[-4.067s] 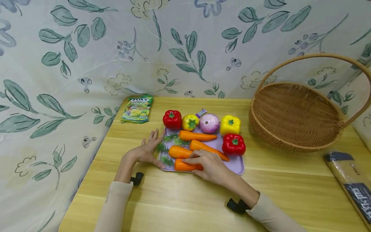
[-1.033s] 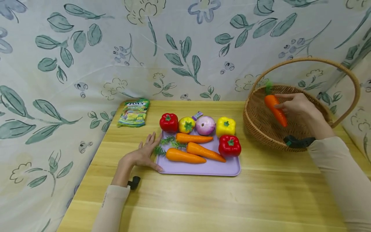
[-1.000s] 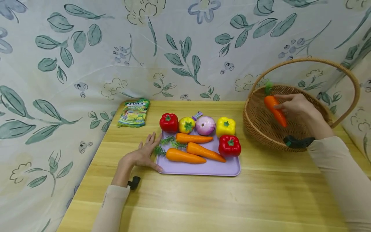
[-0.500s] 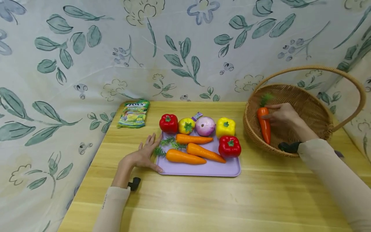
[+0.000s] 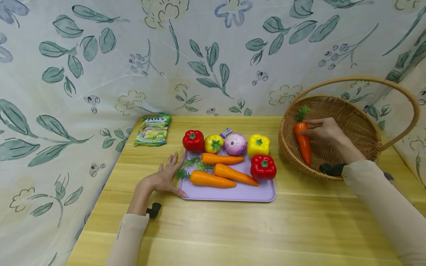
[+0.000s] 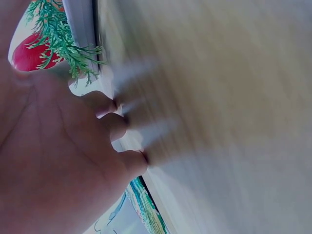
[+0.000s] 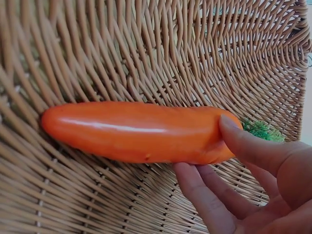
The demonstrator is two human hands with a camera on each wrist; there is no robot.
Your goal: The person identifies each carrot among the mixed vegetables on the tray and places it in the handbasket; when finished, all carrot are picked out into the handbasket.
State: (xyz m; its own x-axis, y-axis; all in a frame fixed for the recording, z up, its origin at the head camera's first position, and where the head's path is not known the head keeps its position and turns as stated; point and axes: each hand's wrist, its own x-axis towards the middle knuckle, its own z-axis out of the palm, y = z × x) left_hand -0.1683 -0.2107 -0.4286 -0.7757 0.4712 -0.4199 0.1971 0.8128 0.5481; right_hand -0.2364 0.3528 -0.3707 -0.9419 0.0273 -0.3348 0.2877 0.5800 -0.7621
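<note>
My right hand (image 5: 323,130) pinches an orange carrot (image 5: 303,143) near its green top, inside the wicker basket (image 5: 349,122) at the right. In the right wrist view the carrot (image 7: 141,131) lies against the woven wall, thumb on one side and fingers on the other. At the left end of the lilac tray (image 5: 229,194), my left hand (image 5: 163,180) rests with spread fingers, its thumb at the tray's front left corner. Three carrots (image 5: 213,179) lie on the tray. The left wrist view shows the left fingertips on the wood beside the tray wall (image 6: 83,24).
Two red bell peppers (image 5: 263,167), a yellow bell pepper (image 5: 258,146), a small yellow-and-red fruit or pepper (image 5: 213,143) and a purple onion (image 5: 235,144) sit along the tray. Behind are a small purple packet (image 5: 226,133) and a green FOX'S bag (image 5: 153,130). The basket's handle arches high.
The right hand took a carrot from the tray's front to the basket, then lowered it left against the basket's inner side. The left hand stays by the tray.
</note>
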